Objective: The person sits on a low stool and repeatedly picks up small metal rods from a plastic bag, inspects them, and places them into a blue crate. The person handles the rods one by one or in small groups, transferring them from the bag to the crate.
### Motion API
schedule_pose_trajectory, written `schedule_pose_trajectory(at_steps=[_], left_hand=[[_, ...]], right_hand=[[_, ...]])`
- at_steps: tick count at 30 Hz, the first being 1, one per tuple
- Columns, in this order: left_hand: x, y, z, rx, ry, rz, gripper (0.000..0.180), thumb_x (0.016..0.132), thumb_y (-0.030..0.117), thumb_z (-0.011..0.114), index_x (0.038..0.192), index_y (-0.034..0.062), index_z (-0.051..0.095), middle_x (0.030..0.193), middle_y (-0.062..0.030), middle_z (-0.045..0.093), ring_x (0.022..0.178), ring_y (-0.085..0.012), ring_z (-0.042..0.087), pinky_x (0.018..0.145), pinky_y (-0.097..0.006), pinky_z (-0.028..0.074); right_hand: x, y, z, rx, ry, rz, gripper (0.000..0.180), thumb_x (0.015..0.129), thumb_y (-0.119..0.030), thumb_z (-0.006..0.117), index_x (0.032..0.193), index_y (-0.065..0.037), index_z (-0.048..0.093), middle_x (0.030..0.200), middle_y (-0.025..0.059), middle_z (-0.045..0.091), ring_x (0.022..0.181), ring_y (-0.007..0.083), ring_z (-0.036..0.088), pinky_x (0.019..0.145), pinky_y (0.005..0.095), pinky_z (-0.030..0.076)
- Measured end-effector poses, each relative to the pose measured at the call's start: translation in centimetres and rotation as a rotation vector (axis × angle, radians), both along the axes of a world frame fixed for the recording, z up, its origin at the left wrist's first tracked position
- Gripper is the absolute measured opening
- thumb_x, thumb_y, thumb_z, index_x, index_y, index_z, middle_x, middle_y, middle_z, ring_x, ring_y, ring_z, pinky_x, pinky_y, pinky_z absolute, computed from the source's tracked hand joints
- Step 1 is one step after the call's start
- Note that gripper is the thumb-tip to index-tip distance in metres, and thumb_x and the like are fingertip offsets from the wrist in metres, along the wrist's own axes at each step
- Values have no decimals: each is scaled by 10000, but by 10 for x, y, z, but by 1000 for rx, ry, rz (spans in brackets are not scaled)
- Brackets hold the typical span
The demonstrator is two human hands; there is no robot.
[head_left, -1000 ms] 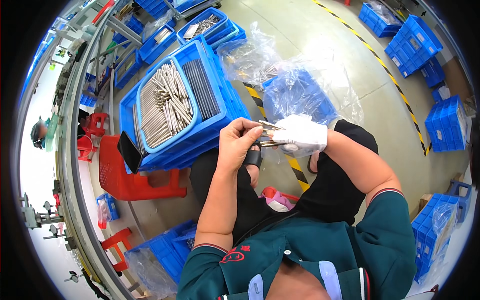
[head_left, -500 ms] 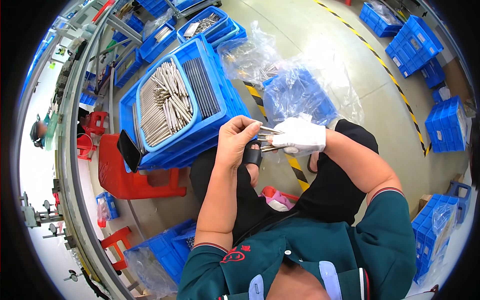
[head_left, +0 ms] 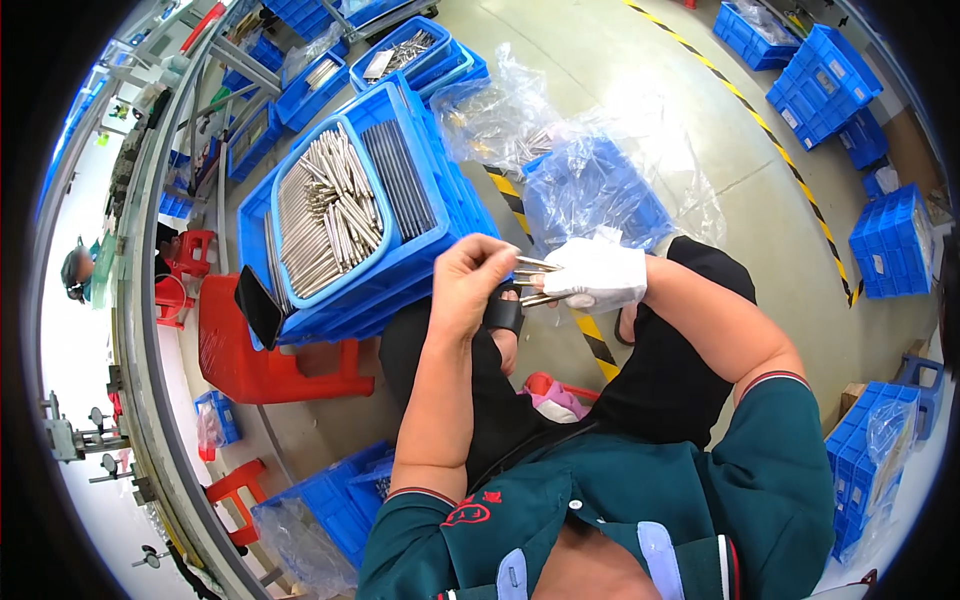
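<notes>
My right hand (head_left: 598, 276), in a white glove, is closed around several thin silver metal rods (head_left: 538, 298). Their ends stick out of the glove toward the left and fan slightly apart. My bare left hand (head_left: 468, 287) is closed in a pinch right at those ends, thumb against the fingers. Whatever lies between its fingertips is hidden. Both hands are above my knees. Left of them, a light-blue tray (head_left: 388, 215) full of similar rods rests in a large blue crate (head_left: 455, 235), with some rods lying crosswise on the pile. Dark rods (head_left: 400, 178) stand in a row beside that tray.
A dark flat object (head_left: 260, 308) leans at the crate's near corner, above a red stool (head_left: 235, 350). Clear plastic film covers a blue crate (head_left: 600, 195) ahead. More blue crates (head_left: 890, 245) are stacked at the right. A metal-framed bench (head_left: 150, 330) runs along the left.
Both hands keep nearly the same place and hold. The view has shifted very slightly.
</notes>
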State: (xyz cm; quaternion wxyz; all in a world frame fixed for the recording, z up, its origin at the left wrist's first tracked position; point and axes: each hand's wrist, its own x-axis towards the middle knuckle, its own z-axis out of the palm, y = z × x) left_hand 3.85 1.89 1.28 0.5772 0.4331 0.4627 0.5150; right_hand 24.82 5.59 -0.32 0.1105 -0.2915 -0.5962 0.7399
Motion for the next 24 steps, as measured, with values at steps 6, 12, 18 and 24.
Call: schedule_pose_trajectory(at_steps=[6, 12, 18, 24], left_hand=[[16, 7, -19, -106, -415, 110, 155, 893, 195, 638, 894, 42, 615, 737, -12, 573, 631, -94, 507, 588, -224, 415], [56, 24, -73, -420, -1074, -10, 258, 983, 265, 434, 1043, 58, 576, 938, -62, 632, 877, -200, 608, 807, -347, 498], [82, 50, -56, -236, -1359, 10, 281, 921, 201, 547, 1146, 32, 554, 1086, -112, 604, 997, -236, 598, 900, -389, 491], [85, 35, -51, -213, -1301, -45, 265, 947, 270, 502, 1127, 83, 559, 1026, -86, 605, 948, -229, 594, 830, -396, 488]], right_hand=[[2, 2, 21, -570, 341, -184, 181, 935, -222, 551, 900, -46, 536, 575, -9, 417, 419, 69, 333, 385, 217, 251], [-33, 3, 27, -339, 506, -548, 131, 944, -184, 519, 907, -63, 485, 631, 31, 501, 481, 113, 460, 440, 239, 362], [-59, 7, 28, 156, 492, -840, 133, 894, -138, 604, 936, -64, 502, 703, 9, 506, 596, 74, 491, 527, 231, 425], [-55, 11, 32, 201, 363, -831, 191, 907, -214, 619, 951, -46, 540, 709, 12, 524, 577, 63, 478, 512, 236, 409]])
